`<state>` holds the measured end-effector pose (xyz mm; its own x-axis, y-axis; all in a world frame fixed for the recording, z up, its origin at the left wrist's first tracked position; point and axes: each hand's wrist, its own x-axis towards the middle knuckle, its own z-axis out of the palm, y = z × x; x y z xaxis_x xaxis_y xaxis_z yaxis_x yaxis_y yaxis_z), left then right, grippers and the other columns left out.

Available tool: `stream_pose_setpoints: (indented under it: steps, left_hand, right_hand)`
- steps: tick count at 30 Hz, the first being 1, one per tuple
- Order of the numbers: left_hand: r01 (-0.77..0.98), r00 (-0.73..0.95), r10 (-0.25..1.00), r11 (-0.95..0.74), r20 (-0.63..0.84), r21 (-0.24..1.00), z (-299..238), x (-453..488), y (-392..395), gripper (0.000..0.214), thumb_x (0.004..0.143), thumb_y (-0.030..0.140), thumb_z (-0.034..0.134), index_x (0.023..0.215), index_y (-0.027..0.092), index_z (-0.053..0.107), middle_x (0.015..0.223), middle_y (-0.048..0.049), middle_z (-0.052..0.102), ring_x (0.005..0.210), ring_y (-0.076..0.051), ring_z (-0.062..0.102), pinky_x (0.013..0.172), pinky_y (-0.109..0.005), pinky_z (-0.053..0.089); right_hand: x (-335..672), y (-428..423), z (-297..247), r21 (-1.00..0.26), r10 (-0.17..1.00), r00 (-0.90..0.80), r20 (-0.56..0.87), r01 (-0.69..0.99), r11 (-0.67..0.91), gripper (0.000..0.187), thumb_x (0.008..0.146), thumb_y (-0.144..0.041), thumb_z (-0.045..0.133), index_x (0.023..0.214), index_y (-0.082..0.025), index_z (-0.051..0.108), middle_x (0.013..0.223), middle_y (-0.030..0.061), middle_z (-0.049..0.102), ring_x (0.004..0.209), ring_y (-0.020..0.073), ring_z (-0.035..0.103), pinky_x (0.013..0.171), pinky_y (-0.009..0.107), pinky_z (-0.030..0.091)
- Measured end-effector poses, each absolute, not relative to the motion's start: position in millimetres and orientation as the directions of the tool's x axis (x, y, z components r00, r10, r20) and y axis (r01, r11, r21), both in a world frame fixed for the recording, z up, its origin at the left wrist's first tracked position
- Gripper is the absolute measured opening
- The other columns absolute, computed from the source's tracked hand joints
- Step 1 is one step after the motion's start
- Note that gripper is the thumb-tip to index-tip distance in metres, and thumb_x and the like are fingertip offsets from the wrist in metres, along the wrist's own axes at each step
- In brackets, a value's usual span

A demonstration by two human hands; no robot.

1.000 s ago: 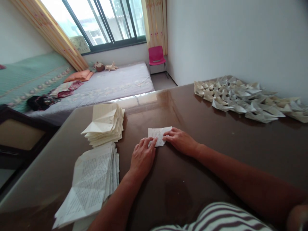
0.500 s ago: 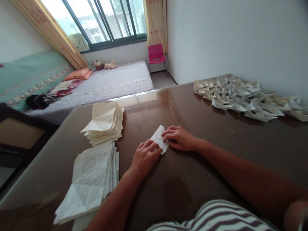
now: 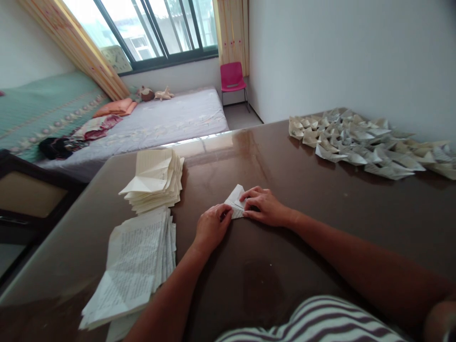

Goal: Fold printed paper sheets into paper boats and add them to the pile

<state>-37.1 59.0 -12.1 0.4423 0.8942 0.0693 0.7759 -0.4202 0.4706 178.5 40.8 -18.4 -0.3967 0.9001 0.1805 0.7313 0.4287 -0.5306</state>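
White folded paper [image 3: 235,194], its writing too small to read, sat pinched by the bent fingers of the left hand [image 3: 213,226] and right hand [image 3: 266,207].

Left hand [image 3: 213,227]: thumb and fingers at folded paper [image 3: 235,195], left edge;
Right hand [image 3: 266,207]: fingers on its right side;
Brown table [image 3: 223,294]: cream paper stack [image 3: 154,166] beyond white stack [image 3: 133,254], left; paper boats [image 3: 383,164], right;
Behind: bed [image 3: 188,114], pink chair [image 3: 232,77], window [image 3: 174,33]
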Motion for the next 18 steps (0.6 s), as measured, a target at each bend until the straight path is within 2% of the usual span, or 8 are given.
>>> stream_pose_setpoints:
  steps: [10,18]
  left_hand:
    - [0.848,0.39,0.915,-0.399,0.099,0.349,-8,-26,58,0.018,0.091,0.036,0.048,0.09,0.026,0.062,0.088,0.0019,0.065,0.072,-0.013,0.057,0.062,-0.024,0.033]
    - [0.865,0.354,0.933,-0.353,0.065,0.357,-6,-24,59,0.014,0.089,0.036,0.052,0.093,0.026,0.061,0.087,0.0032,0.066,0.075,-0.014,0.059,0.062,-0.025,0.034]
  right_hand:
    - [170,37,-19,-0.436,0.922,-0.332,0.197,0.813,0.386,0.025,0.091,-0.039,0.053,0.078,-0.019,0.061,0.121,0.0053,0.062,0.111,0.0237,0.048,0.089,0.042,0.033]
    - [168,39,-20,-0.455,0.932,-0.312,0.185,0.814,0.362,0.021,0.087,-0.038,0.06,0.075,-0.02,0.06,0.12,0.0021,0.062,0.111,0.0234,0.047,0.089,0.042,0.032]
